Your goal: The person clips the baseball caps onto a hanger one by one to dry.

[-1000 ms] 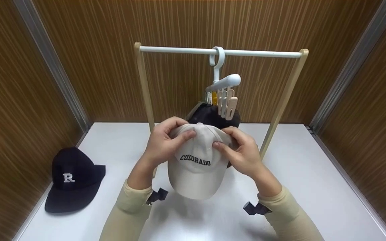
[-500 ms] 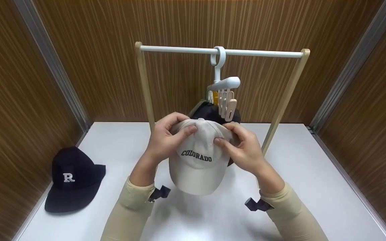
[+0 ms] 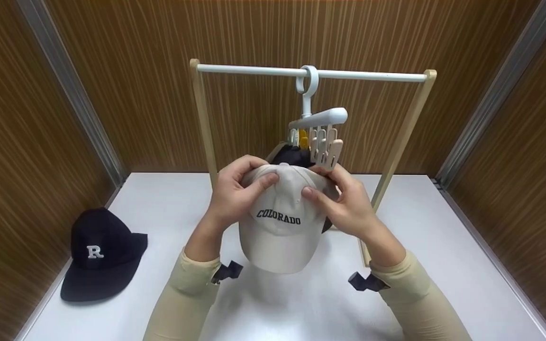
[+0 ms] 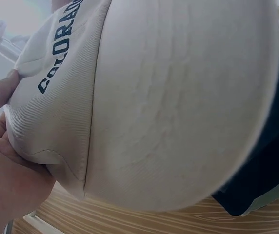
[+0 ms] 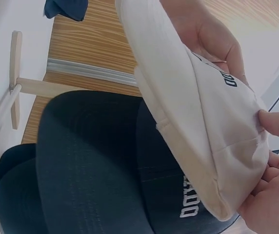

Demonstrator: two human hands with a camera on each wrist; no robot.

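A cream cap (image 3: 280, 248) lettered COLORADO is held up in front of the hanger, visor down and crown up. My left hand (image 3: 237, 196) grips the crown's left side, thumb on the front and fingers behind. On the opposite side, my right hand (image 3: 349, 206) pinches the crown the same way. The pale clips (image 3: 326, 149) of a white hanger (image 3: 323, 117) dangle just above, the front one overlapping my right fingers. Behind the cream cap hangs a dark cap (image 3: 293, 155); the right wrist view shows white lettering on a dark cap (image 5: 178, 161) there.
The hanger hooks over the white bar (image 3: 249, 70) of a wooden-legged rack. A navy cap (image 3: 104, 258) with a white R lies on the white table (image 3: 168, 199) at left. Wood-grain panels (image 3: 135, 71) enclose the back and sides.
Both hands have raised the cream cap a little, bringing it closer to the clips. The hanger's front end has swung slightly right. The R cap still lies on the table.
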